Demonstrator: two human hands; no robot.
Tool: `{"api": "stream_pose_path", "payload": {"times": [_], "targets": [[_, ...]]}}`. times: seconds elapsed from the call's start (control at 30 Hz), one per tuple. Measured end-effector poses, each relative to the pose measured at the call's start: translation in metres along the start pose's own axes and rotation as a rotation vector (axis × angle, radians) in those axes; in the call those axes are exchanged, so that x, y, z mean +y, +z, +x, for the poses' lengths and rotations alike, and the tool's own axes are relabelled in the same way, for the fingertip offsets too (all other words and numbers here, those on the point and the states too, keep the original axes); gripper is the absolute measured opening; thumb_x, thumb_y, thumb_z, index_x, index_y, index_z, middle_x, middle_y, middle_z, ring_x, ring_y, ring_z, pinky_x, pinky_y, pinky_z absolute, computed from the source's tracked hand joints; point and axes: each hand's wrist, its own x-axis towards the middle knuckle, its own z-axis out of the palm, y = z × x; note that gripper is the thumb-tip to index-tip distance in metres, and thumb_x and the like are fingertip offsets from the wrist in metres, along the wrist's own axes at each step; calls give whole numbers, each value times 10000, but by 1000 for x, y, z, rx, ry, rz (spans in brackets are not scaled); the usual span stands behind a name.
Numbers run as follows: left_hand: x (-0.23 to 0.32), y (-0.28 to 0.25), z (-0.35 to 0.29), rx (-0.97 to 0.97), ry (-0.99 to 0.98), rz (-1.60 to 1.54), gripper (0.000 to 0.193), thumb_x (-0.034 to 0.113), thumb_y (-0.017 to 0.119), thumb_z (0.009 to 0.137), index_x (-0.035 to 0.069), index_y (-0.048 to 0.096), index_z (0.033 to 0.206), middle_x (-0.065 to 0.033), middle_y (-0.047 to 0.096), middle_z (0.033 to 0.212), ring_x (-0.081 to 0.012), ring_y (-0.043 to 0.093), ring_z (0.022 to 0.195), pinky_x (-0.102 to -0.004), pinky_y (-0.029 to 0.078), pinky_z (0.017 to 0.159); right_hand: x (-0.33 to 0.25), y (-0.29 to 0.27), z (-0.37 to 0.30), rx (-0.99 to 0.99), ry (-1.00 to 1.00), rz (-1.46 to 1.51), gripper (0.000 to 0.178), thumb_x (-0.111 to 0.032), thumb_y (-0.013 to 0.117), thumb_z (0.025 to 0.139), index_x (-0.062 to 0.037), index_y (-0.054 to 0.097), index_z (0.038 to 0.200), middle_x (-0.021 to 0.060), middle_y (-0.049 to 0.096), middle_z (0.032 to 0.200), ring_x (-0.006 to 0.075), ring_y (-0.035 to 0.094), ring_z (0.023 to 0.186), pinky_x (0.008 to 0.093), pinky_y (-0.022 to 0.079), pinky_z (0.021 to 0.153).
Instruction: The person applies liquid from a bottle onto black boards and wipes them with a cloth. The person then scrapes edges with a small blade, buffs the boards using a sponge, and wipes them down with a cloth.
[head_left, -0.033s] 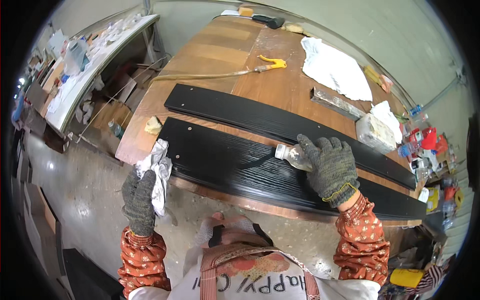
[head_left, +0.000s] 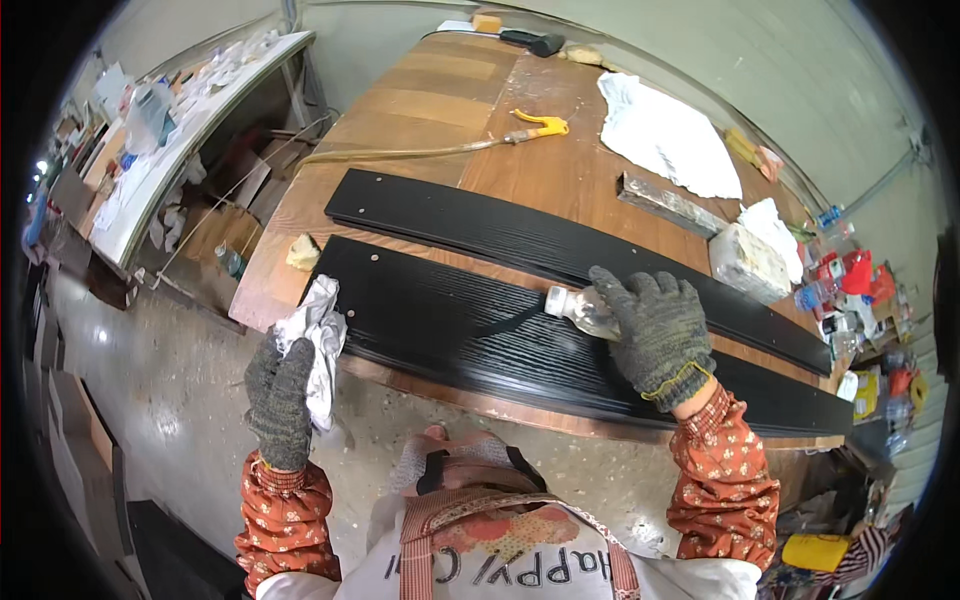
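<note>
A black wood-grained board [head_left: 420, 300] lies along the table's near edge, with a second black board [head_left: 470, 222] just beyond it. My gloved right hand [head_left: 660, 335] is closed around a small clear plastic bottle [head_left: 592, 312] above the near board. The bottle is tilted on its side, its white neck pointing left. A dark streak runs across the grain left of the neck. My gloved left hand [head_left: 280, 400] grips a crumpled white cloth [head_left: 320, 350] at the near board's left end. Part of the cloth rests against that end; the rest hangs below.
A piece of yellowish sponge [head_left: 303, 252] sits by the boards' left ends. Behind them lie a yellow air gun [head_left: 540, 126] on a hose, a white cloth [head_left: 670, 135], a metal bar [head_left: 672, 205] and a wrapped block [head_left: 750, 265]. Several bottles crowd the right side.
</note>
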Motion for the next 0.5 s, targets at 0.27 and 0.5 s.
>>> {"api": "stream_pose_path", "payload": {"times": [0.27,0.5], "targets": [[58,101,-18,-349,592,206,326,92,514,912,-39,559,1207,-189,569,1238,-243,601,1059,-340,497,880,8,10,-4,126,15,209,684,-257,758,645,-163,546,1288,82,597,989,275,576,929,425,454,827],[55,185,-34,-396,987,765,349,147,592,834,49,596,1169,-165,603,1137,-284,618,994,-371,508,853,68,15,-60,518,-51,459,620,-278,755,734,-130,537,1296,132,632,1063,285,620,971,427,487,834]]}}
